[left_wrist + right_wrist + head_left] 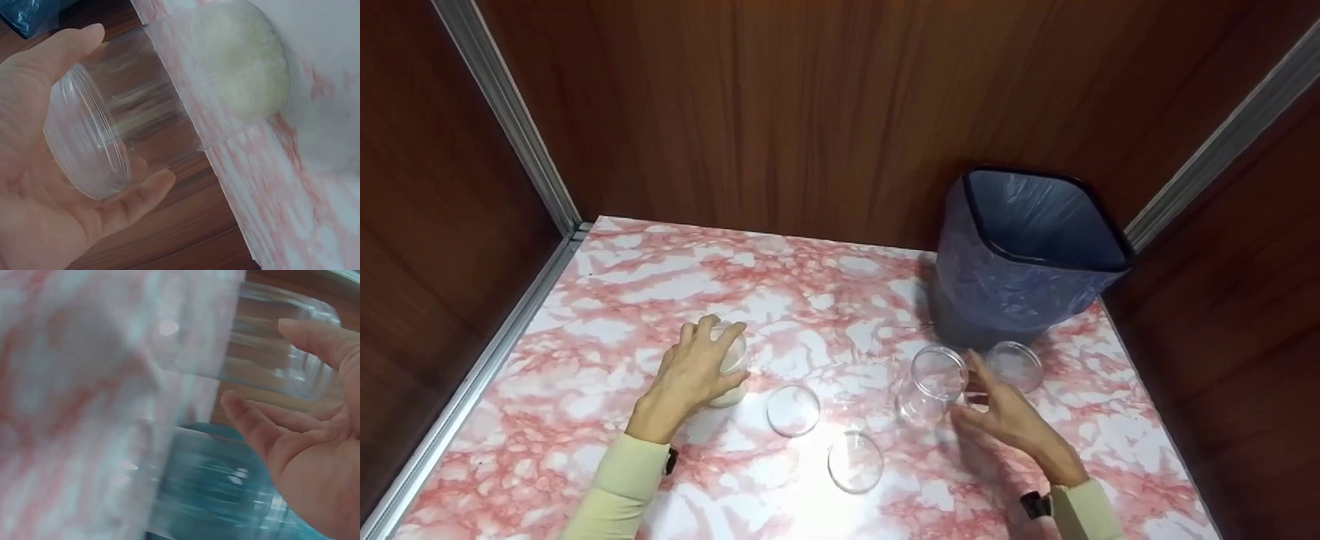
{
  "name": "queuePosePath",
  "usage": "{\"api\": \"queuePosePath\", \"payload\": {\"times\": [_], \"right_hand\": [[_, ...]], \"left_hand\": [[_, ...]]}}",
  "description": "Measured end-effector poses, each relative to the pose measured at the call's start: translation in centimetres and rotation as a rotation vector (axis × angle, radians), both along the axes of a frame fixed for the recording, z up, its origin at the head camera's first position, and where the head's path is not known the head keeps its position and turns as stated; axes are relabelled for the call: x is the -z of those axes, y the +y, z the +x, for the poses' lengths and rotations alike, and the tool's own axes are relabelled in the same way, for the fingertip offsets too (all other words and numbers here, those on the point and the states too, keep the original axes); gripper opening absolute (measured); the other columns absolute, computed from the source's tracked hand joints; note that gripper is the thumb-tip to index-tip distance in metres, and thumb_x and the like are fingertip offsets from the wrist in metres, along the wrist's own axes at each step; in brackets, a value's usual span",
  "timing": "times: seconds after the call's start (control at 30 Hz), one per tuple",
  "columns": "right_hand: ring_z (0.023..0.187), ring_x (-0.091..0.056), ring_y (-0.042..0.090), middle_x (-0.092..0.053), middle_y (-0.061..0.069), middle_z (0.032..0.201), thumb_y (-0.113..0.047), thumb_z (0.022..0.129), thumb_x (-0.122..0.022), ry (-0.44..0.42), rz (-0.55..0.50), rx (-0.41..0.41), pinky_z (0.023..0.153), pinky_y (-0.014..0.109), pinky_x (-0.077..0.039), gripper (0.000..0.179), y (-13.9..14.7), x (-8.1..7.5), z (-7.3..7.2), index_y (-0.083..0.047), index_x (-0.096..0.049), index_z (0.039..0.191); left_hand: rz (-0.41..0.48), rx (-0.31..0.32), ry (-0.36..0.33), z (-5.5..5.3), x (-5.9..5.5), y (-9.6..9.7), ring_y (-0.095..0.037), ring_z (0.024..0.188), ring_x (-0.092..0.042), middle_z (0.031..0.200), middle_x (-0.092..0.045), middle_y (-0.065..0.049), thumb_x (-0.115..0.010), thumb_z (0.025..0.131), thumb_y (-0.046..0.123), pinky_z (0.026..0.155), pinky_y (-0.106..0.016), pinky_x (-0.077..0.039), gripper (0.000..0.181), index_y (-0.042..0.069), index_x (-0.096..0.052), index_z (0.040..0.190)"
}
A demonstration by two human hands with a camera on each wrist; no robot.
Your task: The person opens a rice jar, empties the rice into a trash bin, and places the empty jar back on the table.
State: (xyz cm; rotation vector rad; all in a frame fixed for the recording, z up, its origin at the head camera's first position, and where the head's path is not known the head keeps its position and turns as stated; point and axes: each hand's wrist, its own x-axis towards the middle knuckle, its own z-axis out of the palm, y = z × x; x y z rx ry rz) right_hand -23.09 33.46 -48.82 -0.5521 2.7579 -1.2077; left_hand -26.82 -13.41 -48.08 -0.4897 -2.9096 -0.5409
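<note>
Left hand [688, 379]: curled round part-filled jar [242, 67]; best held upright.
Right hand [1011, 420]: nothing gripped, beside clear jar [936, 379]; neighbour jar [1015, 367] not to be bumped.

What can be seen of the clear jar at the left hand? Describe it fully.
The jar is a clear, smooth-walled cylinder, apparently plastic, with a ridged band around its top. A pale, yellowish-white mass sits in its bottom; its nature is unclear. The jar stands upright on the left part of the pink-and-white table, and the left hand curves around its top.
</note>
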Motion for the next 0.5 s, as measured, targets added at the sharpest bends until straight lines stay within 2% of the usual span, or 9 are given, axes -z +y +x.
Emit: {"api": "queuePosePath", "payload": {"times": [0.1, 0.2, 0.27, 0.37, 0.43, 0.5], "right_hand": [[0.115, -0.060, 0.046, -0.055, 0.033, 0.133, -0.014, 0.091, -0.069, 0.029, 0.038, 0.016, 0.095, 0.058, -0.048, 0.081, 0.0, -1.3, 0.3, 0.006, -0.020, 0.152], [0.117, -0.061, 0.041, -0.059, 0.026, 0.132, -0.017, 0.093, -0.067, 0.086, 0.075, 0.068, 0.096, 0.057, -0.049, 0.069, 0.0, -2.6, 0.6, 0.000, -0.033, 0.150], [0.115, -0.062, 0.035, -0.064, 0.020, 0.127, -0.015, 0.091, -0.068, 0.163, 0.095, 0.093, 0.095, 0.047, -0.052, 0.057, -0.2, -3.3, 0.9, -0.002, -0.046, 0.142], [0.107, -0.065, 0.028, -0.069, 0.013, 0.117, -0.008, 0.088, -0.071, 0.319, 0.088, 0.088, 0.091, 0.022, -0.051, 0.040, -0.9, -4.1, 1.1, -0.003, -0.061, 0.126], [0.102, -0.066, 0.024, -0.071, 0.010, 0.111, -0.003, 0.085, -0.073, 0.404, 0.056, 0.062, 0.088, 0.011, -0.046, 0.034, -1.6, -4.5, 1.2, -0.004, -0.066, 0.118], [0.099, -0.067, 0.022, -0.071, 0.009, 0.107, 0.000, 0.083, -0.073, 0.444, 0.003, 0.023, 0.086, 0.008, -0.045, 0.032, -2.6, -4.8, 1.2, -0.006, -0.068, 0.114]], "left_hand": [[0.009, -0.002, 0.070, 0.2, -0.1, -0.1, -0.046, 0.116, -0.048, 0.138, -0.045, -0.025, -0.077, 0.082, 0.039, 0.061, -0.053, -0.053, 0.065, 0.022, -0.052, 0.140], [0.013, -0.012, 0.159, 0.5, -0.6, 0.0, -0.045, 0.112, -0.050, 0.137, -0.047, -0.024, -0.077, 0.082, 0.041, 0.059, -0.050, -0.053, 0.064, 0.024, -0.054, 0.139], [0.019, -0.016, 0.202, 0.7, -1.4, 0.3, -0.045, 0.111, -0.051, 0.136, -0.048, -0.024, -0.077, 0.081, 0.042, 0.058, -0.050, -0.053, 0.064, 0.024, -0.056, 0.138], [0.026, 0.005, 0.214, 1.3, -2.9, 0.9, -0.042, 0.110, -0.052, 0.135, -0.049, -0.023, -0.076, 0.080, 0.044, 0.058, -0.050, -0.053, 0.063, 0.026, -0.057, 0.137], [0.047, 0.053, 0.220, 1.9, -3.9, 1.4, -0.040, 0.109, -0.053, 0.132, -0.052, -0.022, -0.076, 0.080, 0.045, 0.059, -0.049, -0.053, 0.062, 0.026, -0.058, 0.136], [0.084, 0.134, 0.234, 2.5, -4.8, 2.0, -0.035, 0.105, -0.056, 0.128, -0.056, -0.019, -0.075, 0.080, 0.046, 0.065, -0.046, -0.054, 0.060, 0.026, -0.060, 0.135]]}}
